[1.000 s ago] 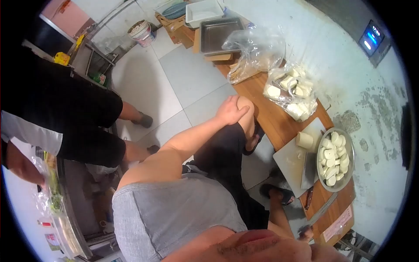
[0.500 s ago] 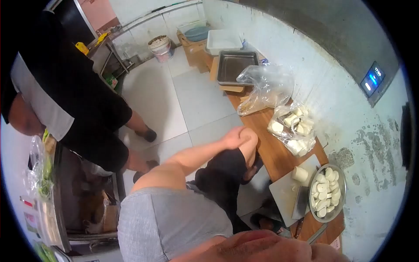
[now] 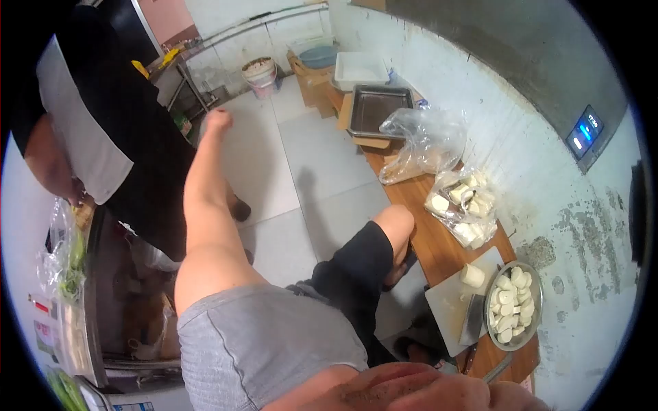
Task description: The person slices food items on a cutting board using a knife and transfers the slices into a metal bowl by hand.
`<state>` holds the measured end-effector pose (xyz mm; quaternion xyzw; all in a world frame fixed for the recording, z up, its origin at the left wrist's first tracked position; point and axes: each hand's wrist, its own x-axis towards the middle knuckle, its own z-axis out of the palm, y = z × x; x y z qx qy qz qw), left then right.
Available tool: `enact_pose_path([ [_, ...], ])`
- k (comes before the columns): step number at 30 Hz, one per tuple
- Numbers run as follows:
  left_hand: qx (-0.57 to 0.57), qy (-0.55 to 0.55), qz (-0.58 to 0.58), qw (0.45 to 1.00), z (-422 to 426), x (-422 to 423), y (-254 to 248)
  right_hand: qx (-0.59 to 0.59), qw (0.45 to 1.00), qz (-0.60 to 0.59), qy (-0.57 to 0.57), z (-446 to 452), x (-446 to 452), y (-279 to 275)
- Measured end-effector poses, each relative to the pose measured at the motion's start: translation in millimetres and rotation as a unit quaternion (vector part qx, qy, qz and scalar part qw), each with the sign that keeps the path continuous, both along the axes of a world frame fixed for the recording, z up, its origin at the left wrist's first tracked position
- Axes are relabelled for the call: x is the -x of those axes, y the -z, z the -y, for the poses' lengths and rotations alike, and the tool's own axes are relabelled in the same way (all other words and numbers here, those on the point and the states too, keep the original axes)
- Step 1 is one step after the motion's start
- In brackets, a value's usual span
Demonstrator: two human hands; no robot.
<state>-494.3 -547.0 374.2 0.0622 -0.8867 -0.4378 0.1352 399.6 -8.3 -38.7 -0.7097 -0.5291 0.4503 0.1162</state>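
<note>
My left hand [image 3: 218, 121] is stretched out at the upper left, above the tiled floor, on a bare arm. Its fingers look curled in, with nothing visible in them. My right hand is outside the view. On the wooden table [image 3: 439, 241] at right, a cutting board [image 3: 447, 301] bears a cleaver [image 3: 472, 320] and one pale cylindrical piece [image 3: 472, 275]. Beside it is a metal bowl [image 3: 537, 312] of cut white pieces. Further along the table lies a clear bag [image 3: 460, 205] with more pale pieces.
A person in dark clothes [image 3: 147, 185] stands at left, by a counter with bagged greens [image 3: 75, 257]. A dark metal tray [image 3: 380, 111], a white tub [image 3: 360, 70] and a bucket [image 3: 260, 74] are further back. My bent knee [image 3: 396, 222] is beside the table.
My left hand has left my knee and swung up and left over the floor. The person at left has shifted slightly, and the view has tilted towards the room's back.
</note>
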Motion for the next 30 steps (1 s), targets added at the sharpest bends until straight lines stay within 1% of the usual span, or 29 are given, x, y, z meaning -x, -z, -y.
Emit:
enact_pose_path([
  [1,0.014,0.021,0.05,0.998,-25.6,-13.1,1.4,-0.006,1.0,0.009,-0.003,-4.1,-2.3,0.8],
  [3,0.032,0.122,0.022,0.992,-84.3,-4.9,5.8,-0.029,0.999,0.023,-0.006,-5.0,-8.4,-4.0],
  [4,0.056,0.174,0.012,0.983,-113.3,15.3,3.7,-0.044,0.998,0.034,-0.011,-2.2,-14.8,-8.8],
  [5,0.089,0.183,0.004,0.979,-143.7,33.6,-0.1,-0.064,0.997,0.045,-0.02,-3.0,-19.7,-13.0],
  [6,0.147,0.17,0.004,0.974,-178.0,44.0,-14.6,-0.085,0.994,0.062,-0.032,-8.8,-28.0,-14.7],
  [9,0.067,0.192,0.006,0.979,-250.6,9.2,-75.5,-0.163,0.972,0.152,-0.074,-39.1,-77.6,-11.2],
  [11,0.068,0.195,-0.005,0.978,-288.6,7.9,-84.3,-0.189,0.953,0.218,-0.093,-51.1,-116.4,-22.4],
  [13,-0.041,0.255,-0.034,0.965,-323.3,0.4,-61.4,-0.188,0.936,0.277,-0.111,-63.7,-156.3,-32.8],
  [15,0.086,0.363,-0.059,0.926,-359.5,-9.3,-13.4,-0.167,0.928,0.309,-0.126,-83.1,-184.7,-39.8],
  [16,0.102,0.402,-0.02,0.91,-372.6,-88.6,-13.9,-0.142,0.938,0.298,-0.11,-88.2,-198.1,-37.5],
  [17,0.072,0.514,0.032,0.854,-383.5,-86.8,29.8,-0.107,0.956,0.262,-0.082,-88.8,-205.3,-34.1],
  [18,0.091,0.571,0.036,0.815,-393.3,-105.5,70.5,-0.072,0.983,0.169,-0.008,-90.4,-208.2,-26.9],
  [19,0.168,0.604,0.083,0.775,-395.3,-169.8,61.4,-0.044,0.993,0.071,0.08,-91.8,-211.7,-19.2],
  [20,0.161,0.631,0.057,0.756,-404.8,-162.3,124.7,-0.022,0.985,-0.014,0.17,-92.5,-214.6,-12.6],
  [21,0.188,0.634,0.073,0.746,-410.7,-188.5,129.0,-0.075,0.992,0.03,0.096,-104.8,-241.6,24.9],
  [22,0.213,0.636,0.088,0.736,-417.2,-222.8,134.8,-0.134,0.987,0.083,0.025,-116.7,-267.9,61.2],
  [23,0.182,0.626,0.045,0.757,-423.5,-243.5,154.7,-0.195,0.97,0.138,-0.037,-125.8,-289.0,90.3],
  [24,0.15,0.613,0.004,0.776,-428.9,-260.1,174.9,-0.158,0.963,0.205,-0.072,-121.5,-275.5,67.9],
  [25,0.212,0.601,-0.032,0.77,-432.6,-279.5,176.0,-0.12,0.949,0.271,-0.111,-113.5,-255.0,36.1],
  [26,0.273,0.586,-0.068,0.76,-434.7,-298.6,171.1,-0.106,0.912,0.353,-0.18,-105.8,-236.6,11.8],
  [27,0.332,0.567,-0.104,0.747,-435.9,-307.5,168.4,-0.1,0.873,0.409,-0.248,-100.8,-222.1,-7.6],
  [28,0.27,0.563,-0.12,0.772,-438.0,-305.8,178.6,-0.099,0.843,0.441,-0.29,-97.8,-210.2,-24.4],
  [29,0.264,0.556,-0.108,0.781,-438.5,-307.5,177.7,-0.102,0.827,0.459,-0.308,-95.8,-203.1,-34.7],
  [30,0.259,0.549,-0.096,0.789,-437.3,-309.9,174.9,-0.112,0.825,0.461,-0.307,-94.8,-200.0,-41.9],
])
